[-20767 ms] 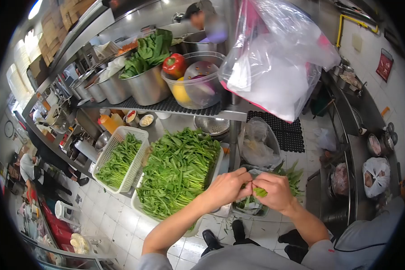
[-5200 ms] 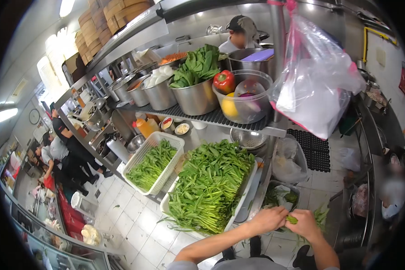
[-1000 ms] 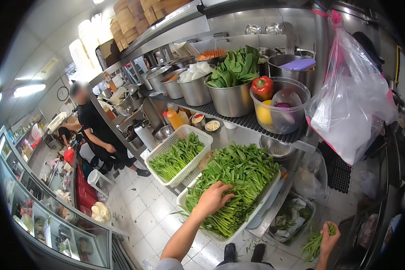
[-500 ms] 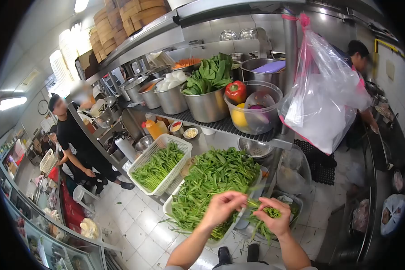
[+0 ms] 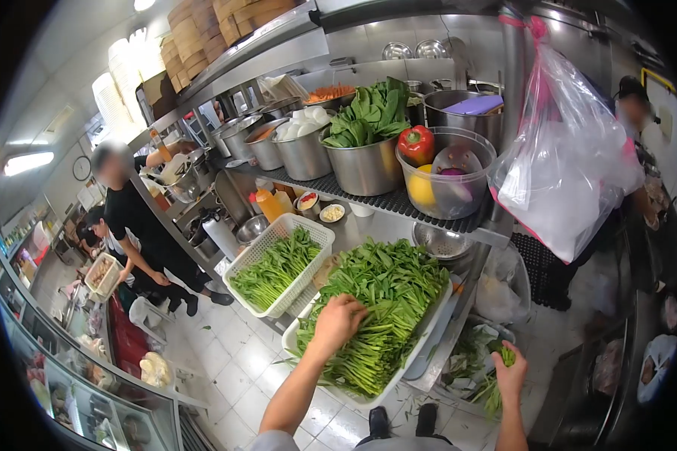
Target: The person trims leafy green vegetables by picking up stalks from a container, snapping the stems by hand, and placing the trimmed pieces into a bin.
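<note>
A white basket (image 5: 393, 389) holds a big heap of water spinach (image 5: 387, 308), leaves at the back and cut stems toward me. On this heap my left hand (image 5: 340, 325) rests with its fingers curled around some stems; the fingertips are partly hidden. Off to the right, my right hand (image 5: 510, 370) is closed on a small bunch of water spinach stems (image 5: 492, 395) with leaves dangling. It is above the edge of a waste bin (image 5: 466, 362) lined with plastic and holding green scraps.
A second white basket (image 5: 325, 239) of greens stands behind. Steel pots (image 5: 365, 171) and a clear tub (image 5: 447, 180) with peppers sit on the shelf. A plastic bag (image 5: 568, 158) hangs at right. A knife (image 5: 432, 338) lies by the heap. Co-workers stand left and right.
My hands were close together over the front of the heap, handling stems. Now they are apart: the left has moved left onto the heap, the right has moved right and down with its bunch.
</note>
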A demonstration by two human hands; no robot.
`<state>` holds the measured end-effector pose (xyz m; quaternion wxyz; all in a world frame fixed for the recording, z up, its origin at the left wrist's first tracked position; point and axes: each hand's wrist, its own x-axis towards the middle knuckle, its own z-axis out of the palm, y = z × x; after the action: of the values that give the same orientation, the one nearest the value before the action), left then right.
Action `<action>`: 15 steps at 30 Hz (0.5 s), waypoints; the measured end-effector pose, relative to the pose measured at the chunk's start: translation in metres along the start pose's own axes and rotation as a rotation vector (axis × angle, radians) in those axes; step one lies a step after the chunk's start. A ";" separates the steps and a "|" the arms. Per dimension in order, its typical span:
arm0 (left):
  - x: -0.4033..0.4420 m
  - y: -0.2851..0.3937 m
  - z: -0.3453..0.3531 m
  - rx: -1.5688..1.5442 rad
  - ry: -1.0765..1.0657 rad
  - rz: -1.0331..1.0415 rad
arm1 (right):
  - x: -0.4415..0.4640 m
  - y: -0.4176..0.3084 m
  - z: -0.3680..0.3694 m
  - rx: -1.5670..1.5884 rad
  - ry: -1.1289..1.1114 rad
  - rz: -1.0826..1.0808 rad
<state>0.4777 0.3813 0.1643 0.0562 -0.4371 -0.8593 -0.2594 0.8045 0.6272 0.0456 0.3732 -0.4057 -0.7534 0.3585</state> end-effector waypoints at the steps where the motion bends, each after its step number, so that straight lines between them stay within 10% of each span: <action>1: 0.003 -0.001 -0.011 -0.058 0.081 0.007 | 0.002 -0.019 -0.007 0.060 -0.016 0.074; 5: 0.014 0.025 -0.059 -0.539 -0.037 -0.336 | 0.013 -0.070 -0.006 0.278 -0.029 0.028; 15: 0.004 0.089 -0.010 -1.010 -0.580 -0.067 | 0.044 -0.190 0.029 1.007 -0.608 0.029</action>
<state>0.5432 0.4221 0.2096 -0.4051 -0.4353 -0.6228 -0.5085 0.6975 0.5803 0.2047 0.2822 -0.0676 -0.5579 0.7775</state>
